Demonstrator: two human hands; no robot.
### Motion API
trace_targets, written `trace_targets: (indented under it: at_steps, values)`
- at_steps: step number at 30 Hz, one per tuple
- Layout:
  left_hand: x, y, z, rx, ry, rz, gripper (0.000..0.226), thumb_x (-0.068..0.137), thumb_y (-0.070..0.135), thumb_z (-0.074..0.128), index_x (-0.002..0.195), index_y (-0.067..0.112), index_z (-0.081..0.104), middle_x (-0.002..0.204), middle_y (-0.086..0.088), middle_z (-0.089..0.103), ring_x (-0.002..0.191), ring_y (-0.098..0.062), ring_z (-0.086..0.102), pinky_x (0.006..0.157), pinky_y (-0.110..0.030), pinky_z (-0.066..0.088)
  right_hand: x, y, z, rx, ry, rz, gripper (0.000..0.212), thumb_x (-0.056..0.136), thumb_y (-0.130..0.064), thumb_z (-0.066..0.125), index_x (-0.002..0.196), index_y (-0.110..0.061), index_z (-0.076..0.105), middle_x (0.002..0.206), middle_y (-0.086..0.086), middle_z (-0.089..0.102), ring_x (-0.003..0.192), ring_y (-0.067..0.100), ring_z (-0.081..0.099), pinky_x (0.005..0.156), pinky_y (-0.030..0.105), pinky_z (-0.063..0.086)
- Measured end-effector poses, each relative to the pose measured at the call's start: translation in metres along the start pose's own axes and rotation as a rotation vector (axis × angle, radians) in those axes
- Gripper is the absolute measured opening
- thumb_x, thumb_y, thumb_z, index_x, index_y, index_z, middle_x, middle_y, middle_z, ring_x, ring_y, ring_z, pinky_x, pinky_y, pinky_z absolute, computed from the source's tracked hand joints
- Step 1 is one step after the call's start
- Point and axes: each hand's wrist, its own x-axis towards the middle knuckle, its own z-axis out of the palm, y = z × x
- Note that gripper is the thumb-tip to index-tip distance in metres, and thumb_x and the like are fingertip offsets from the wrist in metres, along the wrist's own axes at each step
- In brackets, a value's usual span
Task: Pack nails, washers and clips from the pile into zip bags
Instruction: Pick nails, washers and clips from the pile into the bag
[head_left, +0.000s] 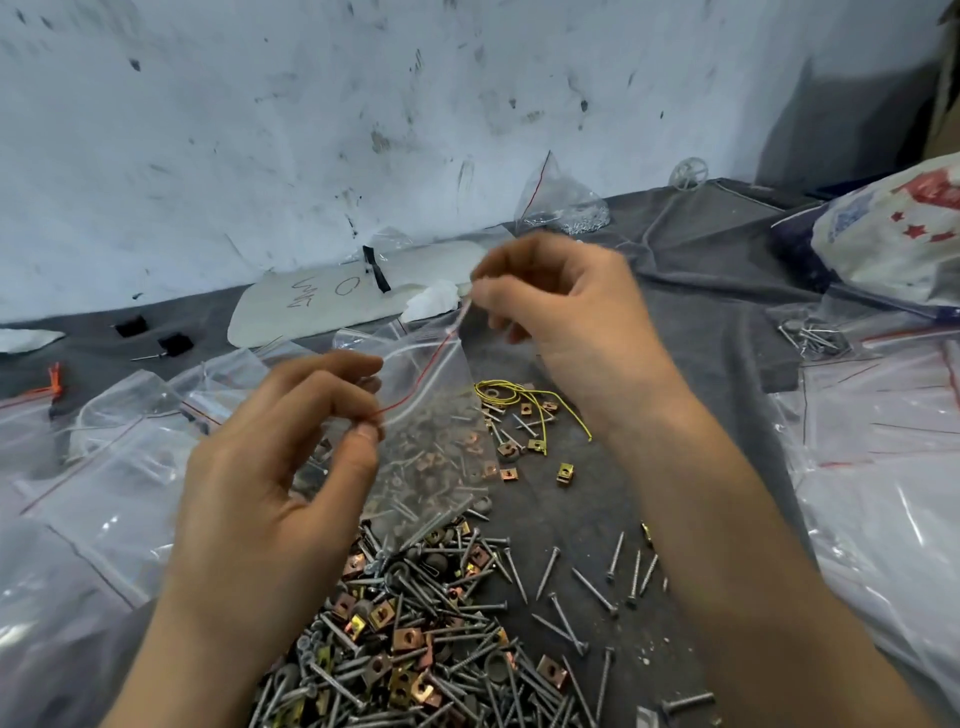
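Note:
A clear zip bag (431, 441) with a red seal line hangs in the air above the pile, and it looks empty. My left hand (280, 467) pinches its top edge at the left end. My right hand (566, 306) pinches the same edge at the right corner, higher up. Below the bag lies the pile (415, 639) of grey nails, copper and brass clips and dark washers on the grey cloth (691, 291). Loose nails (613, 571) lie scattered to the right of the pile.
Heaps of empty zip bags lie at the left (104, 467) and at the right (878, 457). A yellow wire (519, 395) lies beyond the pile. A filled bag (561, 202) leans on the stained wall. A white board (332, 301) and a printed sack (893, 234) sit behind.

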Motion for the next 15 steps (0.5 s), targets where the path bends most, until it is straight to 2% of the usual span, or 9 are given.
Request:
trace_targets:
  at_steps: [2,5,8,10,13,15]
  values:
    - [0.000,0.001,0.002,-0.003,-0.023,0.009,0.012,0.082,0.034,0.051,0.085,0.027,0.060,0.112,0.016,0.065,0.111,-0.015,0.063,0.091,-0.054,0.051,-0.009,-0.017,0.007,0.051,-0.020,-0.078,0.015,0.079,0.003,0.068,0.074,-0.012,0.067,0.068,0.000,0.068,0.061,0.004,0.060,0.058,0.016,0.049]
    - [-0.001,0.002,0.006,0.008,-0.040,0.022,0.014,0.083,0.033,0.050,0.085,0.022,0.060,0.112,0.016,0.064,0.112,-0.016,0.062,0.091,-0.054,0.051,-0.016,-0.025,0.016,-0.133,-0.121,-0.098,0.011,0.079,-0.003,0.071,0.076,-0.013,0.069,0.070,0.001,0.069,0.068,0.015,0.064,0.071,0.028,0.053]
    - [-0.001,0.002,0.006,0.030,-0.039,0.037,0.013,0.083,0.033,0.050,0.084,0.024,0.060,0.113,0.016,0.064,0.111,-0.015,0.063,0.090,-0.052,0.052,-0.013,-0.018,0.017,-0.287,-0.190,-0.074,0.006,0.080,-0.016,0.073,0.077,-0.021,0.070,0.064,-0.015,0.064,0.072,0.005,0.059,0.068,0.021,0.045]
    - [-0.001,0.002,0.005,0.030,-0.026,0.030,0.013,0.084,0.033,0.050,0.085,0.025,0.060,0.113,0.016,0.065,0.111,-0.015,0.063,0.089,-0.052,0.052,-0.008,-0.009,0.014,-0.246,-0.113,-0.083,0.006,0.082,-0.021,0.071,0.077,-0.023,0.070,0.063,-0.018,0.062,0.070,0.000,0.057,0.066,0.015,0.041]
    - [0.000,0.001,0.001,0.028,0.016,0.000,0.012,0.083,0.036,0.049,0.086,0.029,0.059,0.113,0.018,0.065,0.110,-0.012,0.063,0.092,-0.053,0.051,0.004,0.016,0.010,-0.301,-0.011,-0.047,0.014,0.084,-0.011,0.065,0.077,-0.022,0.069,0.066,-0.012,0.064,0.061,-0.003,0.054,0.061,0.011,0.040]
    - [-0.001,0.000,-0.001,0.038,0.046,-0.013,0.013,0.084,0.037,0.048,0.087,0.031,0.059,0.112,0.021,0.065,0.111,-0.007,0.063,0.094,-0.053,0.051,0.007,0.039,0.010,-0.561,-0.145,0.111,0.015,0.085,-0.008,0.061,0.086,-0.018,0.072,0.078,-0.003,0.069,0.068,0.003,0.057,0.067,0.016,0.040]
